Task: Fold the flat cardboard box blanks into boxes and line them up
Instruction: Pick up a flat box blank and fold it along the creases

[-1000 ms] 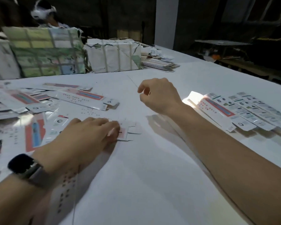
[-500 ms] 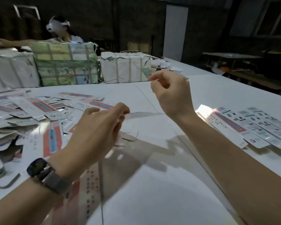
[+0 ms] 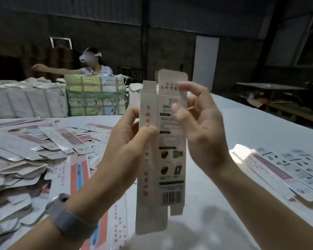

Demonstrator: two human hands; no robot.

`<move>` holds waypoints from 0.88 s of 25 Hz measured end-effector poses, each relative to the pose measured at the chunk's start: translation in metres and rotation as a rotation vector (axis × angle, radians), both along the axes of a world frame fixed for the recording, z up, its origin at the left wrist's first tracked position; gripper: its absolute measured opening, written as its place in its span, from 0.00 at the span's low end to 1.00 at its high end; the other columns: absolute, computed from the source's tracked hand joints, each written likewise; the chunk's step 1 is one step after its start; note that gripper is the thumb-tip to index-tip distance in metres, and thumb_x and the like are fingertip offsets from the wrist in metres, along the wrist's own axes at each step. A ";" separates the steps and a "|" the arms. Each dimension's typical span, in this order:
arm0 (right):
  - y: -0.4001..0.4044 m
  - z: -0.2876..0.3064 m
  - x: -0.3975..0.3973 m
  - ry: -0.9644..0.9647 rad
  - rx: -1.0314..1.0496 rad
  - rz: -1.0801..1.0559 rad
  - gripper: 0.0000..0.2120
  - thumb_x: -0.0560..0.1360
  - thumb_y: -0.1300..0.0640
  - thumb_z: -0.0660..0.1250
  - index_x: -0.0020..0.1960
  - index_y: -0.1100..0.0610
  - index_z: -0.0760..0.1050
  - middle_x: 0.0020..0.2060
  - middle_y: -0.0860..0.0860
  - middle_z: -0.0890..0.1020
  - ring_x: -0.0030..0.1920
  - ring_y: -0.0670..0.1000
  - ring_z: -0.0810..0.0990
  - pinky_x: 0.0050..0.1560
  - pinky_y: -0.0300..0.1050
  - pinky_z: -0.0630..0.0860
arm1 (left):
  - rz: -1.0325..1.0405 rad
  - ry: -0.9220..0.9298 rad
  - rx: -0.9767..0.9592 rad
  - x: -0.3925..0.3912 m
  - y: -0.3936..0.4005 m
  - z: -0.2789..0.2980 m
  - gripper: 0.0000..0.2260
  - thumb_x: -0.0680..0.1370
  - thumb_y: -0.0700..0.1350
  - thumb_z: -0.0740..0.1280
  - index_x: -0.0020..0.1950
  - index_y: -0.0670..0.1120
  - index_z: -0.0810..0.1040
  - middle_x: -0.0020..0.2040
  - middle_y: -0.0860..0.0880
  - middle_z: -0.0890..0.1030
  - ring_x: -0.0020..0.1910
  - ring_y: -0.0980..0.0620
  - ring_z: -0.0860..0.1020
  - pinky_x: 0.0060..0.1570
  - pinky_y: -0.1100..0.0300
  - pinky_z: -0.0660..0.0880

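Box blank (image 3: 163, 156), a long narrow carton with red characters down its left panel and a barcode near its lower end, held upright in mid-air above the white table (image 3: 224, 204), flaps free at both ends. Left hand (image 3: 128, 141), at 9 o'clock of the blank, pinches its left edge between thumb and curled fingers near mid-height. Right hand (image 3: 199, 123), at 3 o'clock, grips the upper right edge, its fingertips curled over the printed face. A grey-strapped watch (image 3: 65, 215) sits on the left wrist. Loose pile of flat blanks (image 3: 25, 156) at 9 o'clock on the table; row of folded boxes (image 3: 285, 170) at 3 o'clock. Wrapped bundles (image 3: 94, 94) at 11 o'clock, with a second person (image 3: 92, 64) behind them.
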State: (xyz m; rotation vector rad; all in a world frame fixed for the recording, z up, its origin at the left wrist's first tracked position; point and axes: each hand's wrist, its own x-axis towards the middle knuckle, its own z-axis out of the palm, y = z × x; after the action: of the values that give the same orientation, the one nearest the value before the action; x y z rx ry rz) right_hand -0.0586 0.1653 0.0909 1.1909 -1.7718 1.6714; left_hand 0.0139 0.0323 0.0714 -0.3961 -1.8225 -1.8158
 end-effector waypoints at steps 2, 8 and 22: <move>-0.008 -0.014 0.001 0.039 0.064 -0.025 0.15 0.80 0.53 0.62 0.66 0.48 0.68 0.58 0.43 0.79 0.55 0.47 0.82 0.43 0.44 0.83 | -0.137 -0.097 0.141 0.000 0.004 -0.006 0.16 0.72 0.42 0.60 0.56 0.50 0.80 0.47 0.43 0.85 0.44 0.44 0.84 0.40 0.51 0.82; -0.020 -0.038 -0.004 0.008 0.151 -0.307 0.20 0.78 0.44 0.58 0.67 0.47 0.73 0.54 0.45 0.67 0.60 0.46 0.73 0.56 0.46 0.79 | -0.547 -0.314 0.414 -0.001 0.002 -0.015 0.25 0.72 0.56 0.62 0.66 0.47 0.79 0.50 0.42 0.82 0.46 0.44 0.82 0.46 0.52 0.81; -0.013 -0.032 -0.008 0.220 0.296 -0.352 0.19 0.78 0.46 0.63 0.68 0.47 0.73 0.53 0.44 0.79 0.50 0.45 0.78 0.42 0.48 0.81 | -0.090 -0.188 0.327 -0.006 -0.002 -0.014 0.11 0.83 0.44 0.62 0.62 0.48 0.80 0.50 0.44 0.85 0.43 0.48 0.84 0.39 0.54 0.82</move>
State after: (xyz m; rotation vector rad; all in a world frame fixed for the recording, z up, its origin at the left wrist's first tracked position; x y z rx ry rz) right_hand -0.0671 0.1527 0.0590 1.0540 -1.9931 1.0665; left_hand 0.0082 0.0299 0.0577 -0.1911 -1.6042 -2.2324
